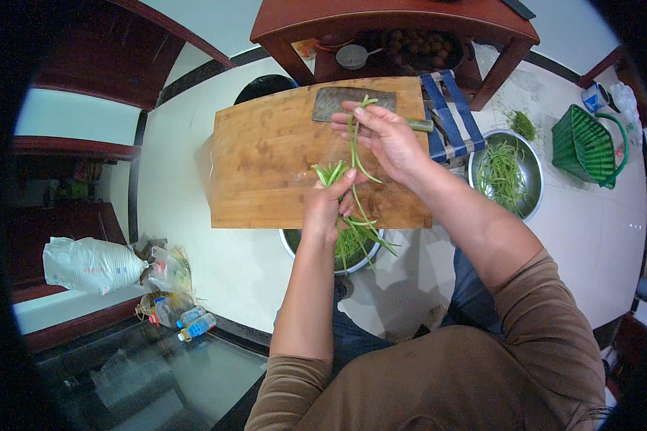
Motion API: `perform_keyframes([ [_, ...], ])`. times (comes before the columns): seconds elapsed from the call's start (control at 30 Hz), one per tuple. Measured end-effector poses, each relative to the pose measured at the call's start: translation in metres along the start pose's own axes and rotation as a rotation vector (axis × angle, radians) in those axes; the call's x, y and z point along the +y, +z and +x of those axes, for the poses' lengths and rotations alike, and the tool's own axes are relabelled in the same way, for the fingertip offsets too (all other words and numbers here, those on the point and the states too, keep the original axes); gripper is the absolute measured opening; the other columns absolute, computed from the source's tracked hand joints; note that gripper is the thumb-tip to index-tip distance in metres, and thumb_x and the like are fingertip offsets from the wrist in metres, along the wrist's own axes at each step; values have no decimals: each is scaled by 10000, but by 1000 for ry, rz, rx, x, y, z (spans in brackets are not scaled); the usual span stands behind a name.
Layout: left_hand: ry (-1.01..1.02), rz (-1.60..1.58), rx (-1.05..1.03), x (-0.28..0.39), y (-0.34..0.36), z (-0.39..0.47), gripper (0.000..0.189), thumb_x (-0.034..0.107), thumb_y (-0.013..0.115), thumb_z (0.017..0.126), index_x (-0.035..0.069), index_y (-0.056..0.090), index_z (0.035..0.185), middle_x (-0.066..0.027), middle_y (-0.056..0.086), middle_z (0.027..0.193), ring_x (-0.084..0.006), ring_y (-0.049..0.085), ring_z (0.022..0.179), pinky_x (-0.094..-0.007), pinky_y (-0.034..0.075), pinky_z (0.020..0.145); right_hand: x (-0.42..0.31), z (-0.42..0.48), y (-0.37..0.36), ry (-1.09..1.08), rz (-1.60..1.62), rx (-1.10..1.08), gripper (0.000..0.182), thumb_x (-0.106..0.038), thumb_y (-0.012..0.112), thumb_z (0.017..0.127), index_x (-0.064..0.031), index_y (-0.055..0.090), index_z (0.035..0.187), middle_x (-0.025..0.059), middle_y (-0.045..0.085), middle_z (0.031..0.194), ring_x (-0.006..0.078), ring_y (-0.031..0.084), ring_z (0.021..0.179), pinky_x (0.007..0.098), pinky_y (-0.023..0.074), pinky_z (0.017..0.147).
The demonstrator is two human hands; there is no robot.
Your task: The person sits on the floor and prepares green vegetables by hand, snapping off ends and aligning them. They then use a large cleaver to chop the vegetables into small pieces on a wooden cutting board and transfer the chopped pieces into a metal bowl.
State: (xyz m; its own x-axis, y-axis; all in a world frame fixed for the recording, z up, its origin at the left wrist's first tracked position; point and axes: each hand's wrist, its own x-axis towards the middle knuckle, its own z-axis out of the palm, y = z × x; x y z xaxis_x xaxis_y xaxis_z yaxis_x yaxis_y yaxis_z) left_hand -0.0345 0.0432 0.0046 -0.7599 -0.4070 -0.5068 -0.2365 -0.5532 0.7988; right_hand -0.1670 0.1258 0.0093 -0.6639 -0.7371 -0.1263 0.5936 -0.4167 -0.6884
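My left hand (331, 202) is closed around a bunch of thin green vegetable stems (329, 173) over the near edge of a wooden cutting board (264, 161). Above and to the right, my right hand (380, 132) holds a few long green stems (354, 143) between thumb and fingers. Behind that hand a cleaver (331, 105) lies flat near the board's far edge, its handle pointing right. Below the near edge, partly hidden by the board and my left hand, a metal bowl (374, 260) holds cut green pieces (350, 243).
Right of the board are a blue-strapped folding stool (453, 116), a metal bowl (536, 180) of green stems and a green woven basket (582, 145). A red wooden table (393, 16) stands beyond. Plastic bottles (197, 326) and a white sack (91, 264) are at the left.
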Motion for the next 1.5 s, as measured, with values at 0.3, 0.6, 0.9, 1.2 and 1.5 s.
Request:
perform_keyframes([
  [0.3,324,-74,175,10,-10,2,197,192,599,875,98,470,758,38,383,554,-66,335,433,-231,265,408,14,-6,2,187,-457,-69,240,-205,499,927,-35,587,1071,-47,496,696,26,400,570,170,310,513],
  [0.6,458,-75,122,11,-8,0,116,126,606,861,13,578,864,27,454,572,-53,371,461,-204,290,439,35,-21,19,79,-624,-196,227,-133,438,937,-18,533,765,12,520,641,106,494,581,256,420,550],
  [0.9,383,-1,206,7,-7,2,109,130,617,856,26,589,838,16,495,597,-47,387,462,-200,282,417,40,-17,12,73,-605,-292,204,-92,397,942,25,551,877,58,583,680,107,507,560,253,446,551],
  [1.2,378,-12,167,7,-1,1,161,187,584,877,81,521,772,21,454,570,-57,345,448,-224,276,426,26,-25,21,119,-612,-164,312,-109,379,954,18,494,1215,57,585,705,99,500,550,239,444,521],
  [1.5,337,-114,4,5,-13,6,164,210,576,884,88,502,804,26,428,610,-69,373,490,-225,294,449,35,-19,15,75,-637,-377,376,-45,365,928,14,386,1299,106,582,828,174,596,729,295,507,671],
])
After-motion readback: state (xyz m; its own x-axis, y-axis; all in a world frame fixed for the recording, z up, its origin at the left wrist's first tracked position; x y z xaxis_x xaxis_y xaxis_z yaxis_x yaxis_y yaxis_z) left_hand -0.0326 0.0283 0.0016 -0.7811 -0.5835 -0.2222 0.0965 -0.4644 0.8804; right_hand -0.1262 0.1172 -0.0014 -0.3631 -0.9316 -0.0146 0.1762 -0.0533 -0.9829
